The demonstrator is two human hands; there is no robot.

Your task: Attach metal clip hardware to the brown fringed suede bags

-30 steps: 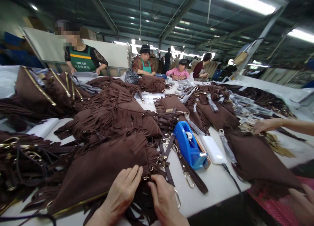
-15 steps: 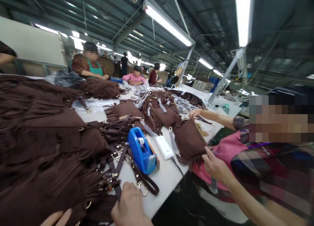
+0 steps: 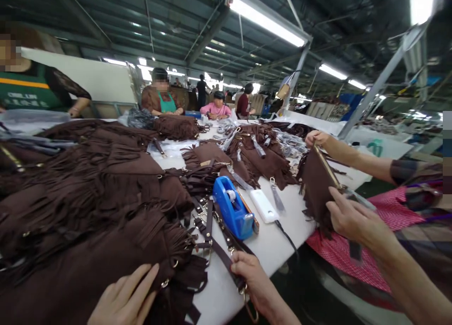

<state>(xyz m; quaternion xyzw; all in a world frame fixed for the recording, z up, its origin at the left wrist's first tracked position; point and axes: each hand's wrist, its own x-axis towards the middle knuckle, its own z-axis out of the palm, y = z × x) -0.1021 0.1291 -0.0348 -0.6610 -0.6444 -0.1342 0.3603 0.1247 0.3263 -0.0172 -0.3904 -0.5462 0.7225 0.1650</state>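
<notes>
My left hand (image 3: pixel 123 297) lies flat, fingers apart, on a brown suede fringed bag (image 3: pixel 81 264) at the near edge of the white table (image 3: pixel 268 242). My right hand (image 3: pixel 252 280) is closed on a brown leather strap (image 3: pixel 221 249) with a metal clip hanging below it. The strap runs up toward a row of small metal rings and buckles (image 3: pixel 197 224) beside the bag's fringe.
A blue tape dispenser (image 3: pixel 233 212) and a white power bank (image 3: pixel 263 205) lie just beyond the strap. Piles of brown fringed bags (image 3: pixel 106 174) cover the table. A person at my right holds a brown bag (image 3: pixel 316 186) upright. Other workers sit at the far side.
The view has swung back left and down. My left hand now lies fully on the bag. The person at my right has lifted their bag off the table and holds it upright.
</notes>
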